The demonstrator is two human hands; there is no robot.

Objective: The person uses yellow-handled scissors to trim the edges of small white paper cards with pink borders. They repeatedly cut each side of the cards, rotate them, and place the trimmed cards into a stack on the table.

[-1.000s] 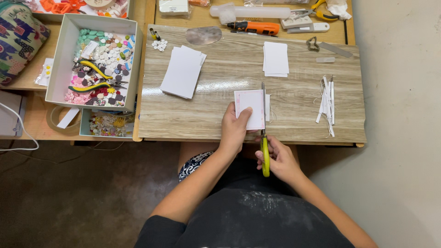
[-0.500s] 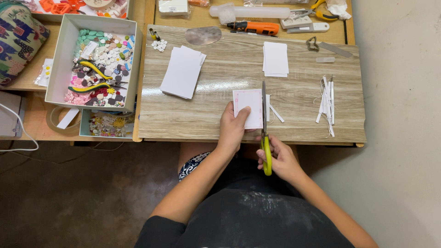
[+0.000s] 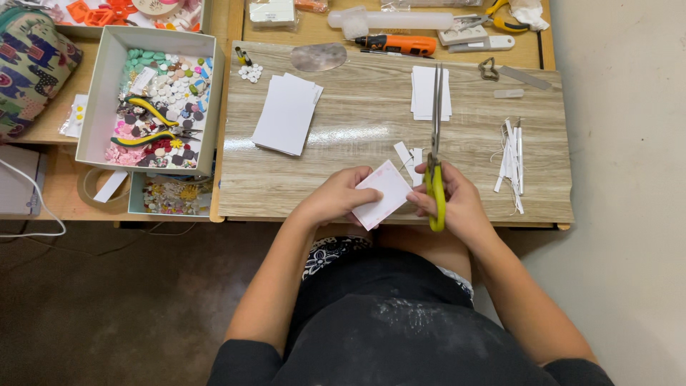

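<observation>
Left hand (image 3: 336, 199) grips white card (image 3: 384, 193), touching scissors (image 3: 435, 154) in right hand (image 3: 457, 204).

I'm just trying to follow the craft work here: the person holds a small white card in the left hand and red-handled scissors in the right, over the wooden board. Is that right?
Not quite: the scissors have yellow-green handles, not red, as the head view shows. The rest holds: the left hand holds the small white card, the right hand holds the scissors, over the wooden board.
</observation>
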